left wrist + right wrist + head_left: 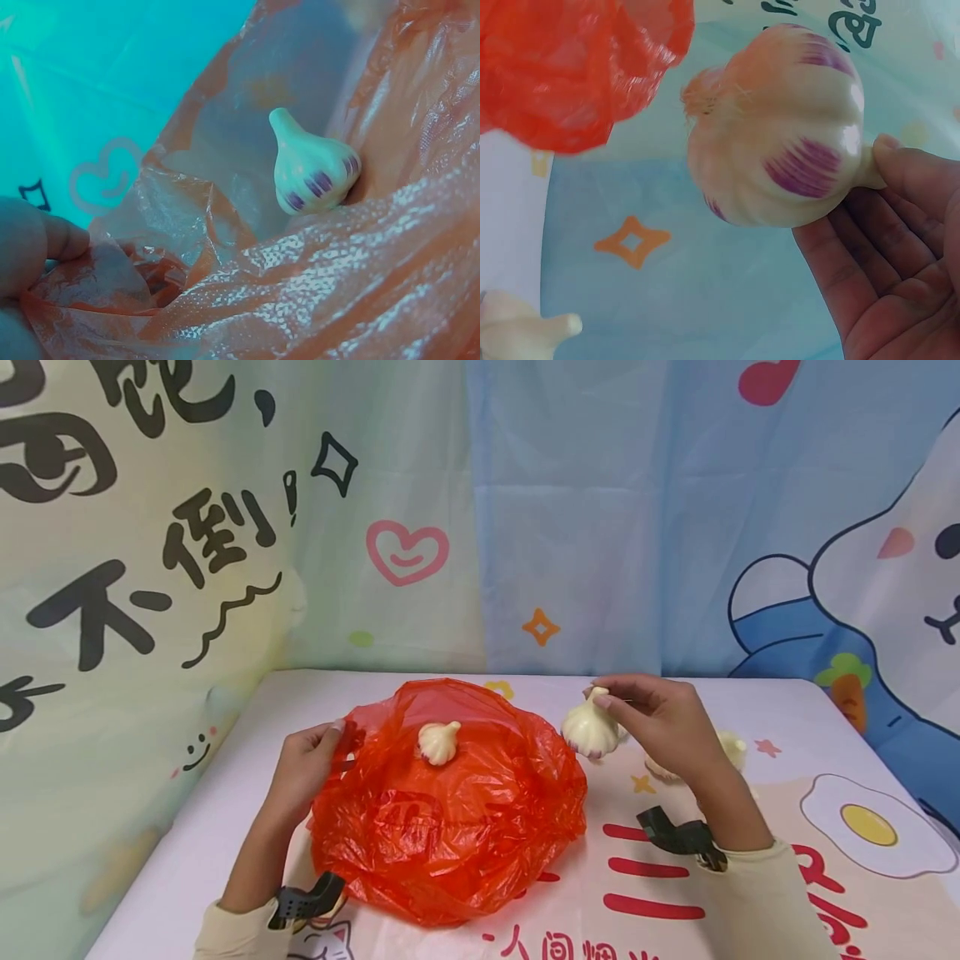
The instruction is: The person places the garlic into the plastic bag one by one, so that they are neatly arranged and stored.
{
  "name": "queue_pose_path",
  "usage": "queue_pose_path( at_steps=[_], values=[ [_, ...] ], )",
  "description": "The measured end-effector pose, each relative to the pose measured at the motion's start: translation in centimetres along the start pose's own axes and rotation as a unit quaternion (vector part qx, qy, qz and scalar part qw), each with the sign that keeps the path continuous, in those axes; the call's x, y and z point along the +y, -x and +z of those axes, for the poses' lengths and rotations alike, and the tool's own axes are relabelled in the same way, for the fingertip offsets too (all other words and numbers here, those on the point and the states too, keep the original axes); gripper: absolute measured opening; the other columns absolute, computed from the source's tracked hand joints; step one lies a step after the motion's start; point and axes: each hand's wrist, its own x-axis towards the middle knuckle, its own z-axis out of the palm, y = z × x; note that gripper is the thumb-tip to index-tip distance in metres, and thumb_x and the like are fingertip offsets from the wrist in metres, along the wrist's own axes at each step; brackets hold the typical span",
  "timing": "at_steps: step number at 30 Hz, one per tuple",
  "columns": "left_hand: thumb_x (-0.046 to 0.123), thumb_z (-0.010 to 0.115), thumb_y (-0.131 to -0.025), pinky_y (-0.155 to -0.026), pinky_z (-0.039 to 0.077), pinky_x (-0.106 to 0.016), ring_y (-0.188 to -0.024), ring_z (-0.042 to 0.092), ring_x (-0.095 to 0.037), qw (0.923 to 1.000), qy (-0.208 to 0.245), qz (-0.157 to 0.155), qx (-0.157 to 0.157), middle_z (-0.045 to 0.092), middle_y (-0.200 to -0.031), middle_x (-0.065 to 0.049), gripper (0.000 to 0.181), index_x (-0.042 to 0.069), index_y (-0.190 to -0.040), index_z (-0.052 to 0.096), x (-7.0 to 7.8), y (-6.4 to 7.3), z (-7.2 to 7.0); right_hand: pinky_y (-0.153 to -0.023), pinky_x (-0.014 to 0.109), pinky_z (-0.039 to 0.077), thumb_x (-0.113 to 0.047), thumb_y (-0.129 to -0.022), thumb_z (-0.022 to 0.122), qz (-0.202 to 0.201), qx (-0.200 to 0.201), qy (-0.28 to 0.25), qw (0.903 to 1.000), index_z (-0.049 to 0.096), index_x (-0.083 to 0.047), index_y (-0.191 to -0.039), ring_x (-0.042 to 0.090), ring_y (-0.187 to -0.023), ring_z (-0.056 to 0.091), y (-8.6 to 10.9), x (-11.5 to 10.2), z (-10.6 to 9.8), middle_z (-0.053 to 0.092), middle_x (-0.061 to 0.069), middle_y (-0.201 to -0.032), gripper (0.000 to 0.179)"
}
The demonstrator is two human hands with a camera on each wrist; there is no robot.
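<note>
A red plastic bag (465, 860) lies spread on the table with its mouth gaping, and one garlic bulb (437, 743) rests inside it. My left hand (302, 770) pinches the bag's left rim between thumb and fingers. In the left wrist view the bulb inside (315, 169) shows purple streaks. My right hand (663, 722) holds a second garlic bulb (591, 727) by its stem, just right of the bag and above the table. Its purple patches and root end show in the right wrist view, where the fingers (855, 262) lie under the stem.
More garlic (731, 750) sits on the table behind the right wrist, partly hidden by it. The table (780, 710) has a printed cover with a fried egg and red lettering. A printed curtain (570, 527) hangs behind the table's back edge.
</note>
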Motion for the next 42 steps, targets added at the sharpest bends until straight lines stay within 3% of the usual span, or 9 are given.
queue_pose_path(
  at_steps=[12, 20, 27, 42],
  values=[
    [0.041, 0.043, -0.103, -0.079, 0.056, -0.036, -0.098, 0.067, -0.030, 1.0000, -0.001, 0.000, -0.005, 0.064, -0.115, -0.020, 0.052, -0.002, -0.126, 0.061, 0.1, 0.0, 0.2, -0.077, 0.021, 0.054, -0.016, -0.093, 0.067, -0.017, 0.001, -0.048, 0.9987, 0.070, -0.005, -0.114, 0.012, -0.092, 0.066, -1.0, -1.8, 1.2, 0.071, 0.004, -0.104, 0.023],
    [0.041, 0.044, -0.103, -0.081, 0.055, -0.037, -0.100, 0.067, -0.031, 0.9999, -0.003, 0.009, -0.006, 0.065, -0.115, -0.020, 0.052, -0.002, -0.126, 0.061, 0.4, 0.0, 0.3, -0.077, 0.021, 0.054, -0.006, -0.091, 0.069, -0.066, 0.005, -0.073, 0.9951, 0.072, -0.004, -0.109, 0.011, -0.089, 0.066, -2.0, -3.3, 2.4, 0.071, 0.006, -0.100, 0.019],
    [0.041, 0.043, -0.104, -0.080, 0.055, -0.038, -0.099, 0.068, -0.032, 0.9998, -0.005, 0.019, 0.003, 0.065, -0.115, -0.023, 0.053, -0.004, -0.126, 0.061, 0.5, 0.3, -0.3, -0.078, 0.023, 0.055, -0.002, -0.089, 0.069, -0.084, -0.006, -0.107, 0.9907, 0.072, -0.003, -0.108, 0.013, -0.090, 0.066, -2.6, -4.0, 3.9, 0.071, 0.006, -0.099, 0.018],
    [0.042, 0.043, -0.103, -0.080, 0.056, -0.040, -0.094, 0.069, -0.030, 0.9997, -0.009, 0.023, 0.001, 0.065, -0.112, -0.021, 0.053, -0.003, -0.123, 0.062, 0.7, 0.3, -0.3, -0.077, 0.029, 0.056, -0.008, -0.091, 0.069, -0.051, -0.052, -0.149, 0.9862, 0.071, -0.003, -0.109, 0.017, -0.086, 0.066, -3.7, -5.4, 6.8, 0.070, 0.006, -0.098, 0.020]
  ],
)
